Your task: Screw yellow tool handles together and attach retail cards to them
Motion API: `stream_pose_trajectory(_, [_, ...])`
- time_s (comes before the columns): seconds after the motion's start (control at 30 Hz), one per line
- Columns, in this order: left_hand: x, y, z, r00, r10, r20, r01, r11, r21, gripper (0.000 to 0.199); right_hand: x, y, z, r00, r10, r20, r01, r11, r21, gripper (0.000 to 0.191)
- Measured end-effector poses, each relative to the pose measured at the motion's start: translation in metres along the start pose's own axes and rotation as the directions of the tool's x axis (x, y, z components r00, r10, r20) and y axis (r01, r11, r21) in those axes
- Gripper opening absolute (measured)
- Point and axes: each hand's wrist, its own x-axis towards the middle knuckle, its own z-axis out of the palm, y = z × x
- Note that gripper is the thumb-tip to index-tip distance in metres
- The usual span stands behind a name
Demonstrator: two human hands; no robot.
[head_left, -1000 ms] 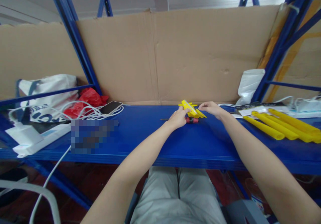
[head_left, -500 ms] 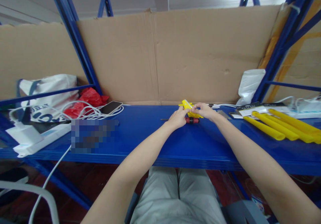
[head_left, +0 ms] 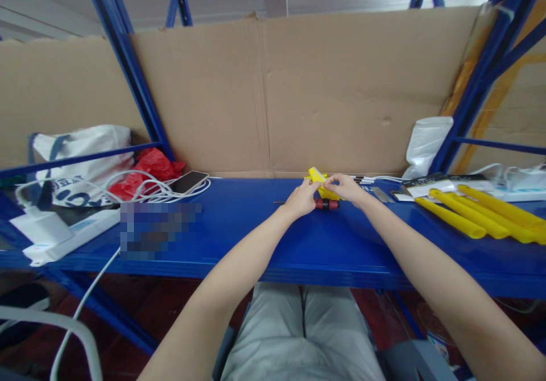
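Note:
My left hand (head_left: 302,198) is closed on a small yellow piece (head_left: 315,175) with a pale strip along its top, too small to name more exactly. From the other side my right hand (head_left: 344,187) pinches at the same piece with thumb and finger; whatever lies between those fingertips is too small to make out. More yellow material shows under and behind the hands. A screwdriver with a red and black handle (head_left: 327,204) lies on the blue table (head_left: 256,233) just below the hands, its thin shaft pointing left and partly hidden by my left hand.
Several yellow tubes (head_left: 456,217) lie at the right beside dark and white packets (head_left: 430,185). At the left are a phone (head_left: 190,182), white cables, a red plastic bag (head_left: 156,166), a cloth bag (head_left: 94,156) and a power strip (head_left: 77,239). Cardboard (head_left: 333,96) walls the back.
The yellow piece has shifted slightly down and left between my hands. My right hand has moved a little; the screwdriver stays on the table.

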Motion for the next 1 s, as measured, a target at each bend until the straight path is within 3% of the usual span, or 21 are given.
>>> stream_pose_trajectory(0.2, [0.000,-0.001,0.000,0.999,-0.016,-0.043,0.015,1.000,-0.026,0.052,-0.006,-0.018,0.001,0.968,0.249,0.006,-0.242,0.933,0.265,0.006])
stream_pose_trajectory(0.37, [0.001,-0.001,-0.001,0.998,-0.030,-0.062,0.027,0.999,-0.047,0.054,-0.008,-0.025,0.007,0.944,0.330,-0.007,-0.302,0.875,0.379,0.007])
stream_pose_trajectory(0.6, [0.002,-0.003,-0.001,0.993,-0.054,-0.104,0.043,0.993,-0.112,0.054,-0.005,-0.023,0.013,0.925,0.362,-0.116,-0.255,0.817,0.517,0.021])
stream_pose_trajectory(0.8, [0.005,-0.006,0.000,0.976,-0.101,-0.194,0.063,0.979,-0.191,0.053,-0.006,-0.024,-0.002,0.930,0.367,0.023,-0.330,0.806,0.492,0.010])
stream_pose_trajectory(1.0, [0.003,-0.006,-0.003,0.985,-0.080,-0.151,0.068,0.994,-0.087,0.054,-0.006,-0.023,-0.005,0.940,0.338,0.051,-0.312,0.791,0.526,0.006])
